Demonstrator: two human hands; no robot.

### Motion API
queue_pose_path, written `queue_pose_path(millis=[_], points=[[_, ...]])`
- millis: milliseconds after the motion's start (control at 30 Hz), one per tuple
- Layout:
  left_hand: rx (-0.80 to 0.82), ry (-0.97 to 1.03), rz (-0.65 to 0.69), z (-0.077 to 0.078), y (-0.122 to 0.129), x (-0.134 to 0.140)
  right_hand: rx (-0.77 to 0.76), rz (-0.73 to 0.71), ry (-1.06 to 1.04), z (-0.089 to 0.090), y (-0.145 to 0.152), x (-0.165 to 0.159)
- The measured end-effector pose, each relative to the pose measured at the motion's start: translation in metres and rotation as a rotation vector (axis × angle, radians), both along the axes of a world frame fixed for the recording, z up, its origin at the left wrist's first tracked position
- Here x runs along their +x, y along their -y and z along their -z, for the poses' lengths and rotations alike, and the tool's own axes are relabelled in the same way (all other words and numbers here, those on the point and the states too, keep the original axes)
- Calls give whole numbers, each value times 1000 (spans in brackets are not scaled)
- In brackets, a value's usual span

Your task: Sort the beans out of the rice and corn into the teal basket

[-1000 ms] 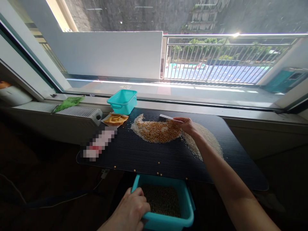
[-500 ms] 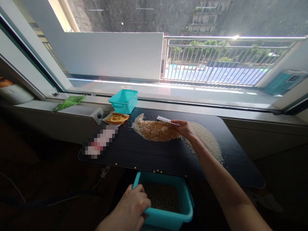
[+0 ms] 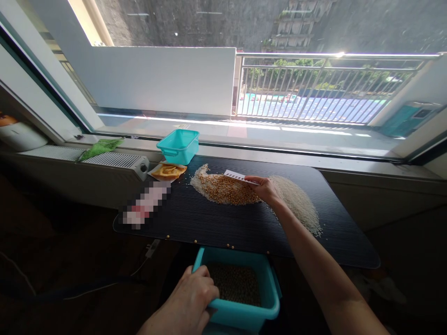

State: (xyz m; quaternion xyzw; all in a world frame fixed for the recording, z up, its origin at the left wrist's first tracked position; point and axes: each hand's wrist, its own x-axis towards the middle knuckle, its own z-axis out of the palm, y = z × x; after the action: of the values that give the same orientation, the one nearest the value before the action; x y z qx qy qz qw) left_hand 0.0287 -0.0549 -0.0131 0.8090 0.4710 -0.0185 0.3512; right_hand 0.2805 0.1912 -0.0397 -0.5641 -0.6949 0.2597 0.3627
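My left hand is closed on the near-left rim of a turquoise plastic bin, below the table's front edge. Many small round soybean-like beans lie in the bin, in shadow. Over the table, my right hand grips a flat white slotted strip by its right end. The strip is above the back of a pile of yellow beans mixed with white grains; whether it touches them I cannot tell. Partly behind my right forearm lies a heap of white rice-like grains.
A second turquoise bin stands at the table's back left, beside a yellow-orange packet. A blurred pale item lies on the dark table. Several loose beans sit along its front edge. A green cloth rests on the radiator.
The white strip and my right hand have shifted slightly left. One of the loose beans at the table's front edge is gone from view. My left hand keeps its hold on the bin.
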Motion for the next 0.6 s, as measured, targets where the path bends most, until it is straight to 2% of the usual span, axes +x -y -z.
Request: queue_pose_path(millis=[233, 600], points=[[2, 13, 6, -1, 1, 0, -62, 8, -59, -13, 15, -9], [3, -27, 29, -4, 0, 1, -91, -30, -119, -15, 21, -12]])
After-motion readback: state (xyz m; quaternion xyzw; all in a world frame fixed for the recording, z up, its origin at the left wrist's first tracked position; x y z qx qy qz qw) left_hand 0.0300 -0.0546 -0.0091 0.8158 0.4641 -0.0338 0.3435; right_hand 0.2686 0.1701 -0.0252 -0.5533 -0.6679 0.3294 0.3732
